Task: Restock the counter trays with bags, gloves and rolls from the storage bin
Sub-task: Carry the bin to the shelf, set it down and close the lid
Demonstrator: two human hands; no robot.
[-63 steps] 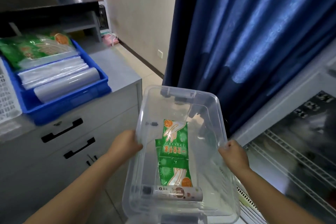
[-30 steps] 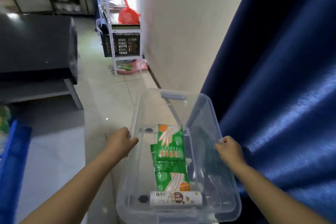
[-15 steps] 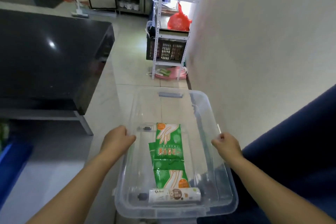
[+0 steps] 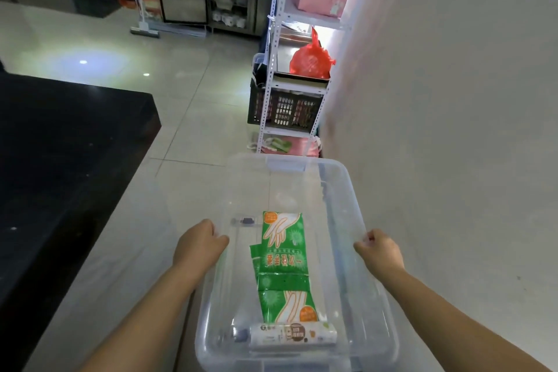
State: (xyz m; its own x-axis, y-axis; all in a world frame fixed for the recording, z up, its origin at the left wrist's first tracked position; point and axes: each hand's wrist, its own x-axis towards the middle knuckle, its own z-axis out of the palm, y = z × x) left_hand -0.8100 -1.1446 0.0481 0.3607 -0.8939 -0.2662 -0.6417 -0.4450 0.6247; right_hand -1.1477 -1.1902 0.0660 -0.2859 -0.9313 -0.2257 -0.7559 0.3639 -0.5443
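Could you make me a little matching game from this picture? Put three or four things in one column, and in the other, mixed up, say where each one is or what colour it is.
Things:
1. glove packets
2. roll
3. red bag
4. black crate

Places:
A. on a shelf of the white rack, above the crate
B. lying crosswise at the near end of the clear bin
C. green, lying lengthwise along the bin's floor
D. on a lower shelf of the rack by the wall

Pairs: 1-C, 2-B, 3-A, 4-D

The left hand and right hand grip the bin's side rims.
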